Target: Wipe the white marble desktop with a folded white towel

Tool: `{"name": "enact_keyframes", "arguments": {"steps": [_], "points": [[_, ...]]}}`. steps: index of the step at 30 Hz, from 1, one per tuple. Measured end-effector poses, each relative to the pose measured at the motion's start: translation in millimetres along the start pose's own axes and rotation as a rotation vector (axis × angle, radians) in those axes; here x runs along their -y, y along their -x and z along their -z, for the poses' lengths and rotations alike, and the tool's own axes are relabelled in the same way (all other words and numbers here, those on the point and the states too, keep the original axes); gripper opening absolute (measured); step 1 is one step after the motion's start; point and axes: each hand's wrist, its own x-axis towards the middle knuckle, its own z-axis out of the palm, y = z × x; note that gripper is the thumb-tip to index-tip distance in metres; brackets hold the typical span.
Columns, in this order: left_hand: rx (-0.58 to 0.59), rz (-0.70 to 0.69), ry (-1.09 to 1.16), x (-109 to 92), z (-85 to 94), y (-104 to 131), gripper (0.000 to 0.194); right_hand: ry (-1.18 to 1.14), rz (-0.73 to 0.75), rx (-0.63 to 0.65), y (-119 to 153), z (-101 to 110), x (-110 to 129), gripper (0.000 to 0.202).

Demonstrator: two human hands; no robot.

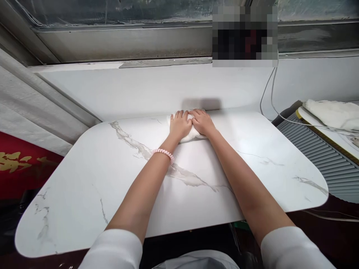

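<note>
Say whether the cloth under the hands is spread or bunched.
Bunched: the white cloth forms a compact, thick bundle under the left hand and right hand.

This looked like a room in a home, but it was hard to be sure; a white desk (78,186) with round corners and grey lines like stone stood by a white wall (140,89), under a wide window (117,13) with a dirty frame (126,45); on the left was a bright red thing (17,172) with gold shapes; on the right was a low cabinet (322,157) with ridges on its side and a fluffy white cloth (333,114) on top; thin wires (272,93) hung nearby.
</note>
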Motion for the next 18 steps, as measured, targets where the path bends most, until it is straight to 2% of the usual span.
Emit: {"name": "enact_keyframes", "arguments": {"steps": [5, 10, 14, 18], "points": [[0.006, 0.000, -0.027, -4.8, -0.4, 6.7, 0.054, 0.044, 0.012, 0.051, 8.9, 3.0, -1.2, 0.054], [0.060, -0.027, -0.029, -17.5, 2.1, 31.8, 0.056, 0.094, -0.032, 0.118, 41.5, 14.1, 3.5, 0.056], [0.083, -0.051, -0.028, -35.4, 5.8, 65.9, 0.056, 0.136, -0.028, 0.125, 82.7, 26.3, 8.5, 0.055], [0.110, -0.090, -0.038, -61.0, 11.1, 114.8, 0.055, 0.171, -0.011, 0.113, 139.1, 40.0, 11.6, 0.053]]}}
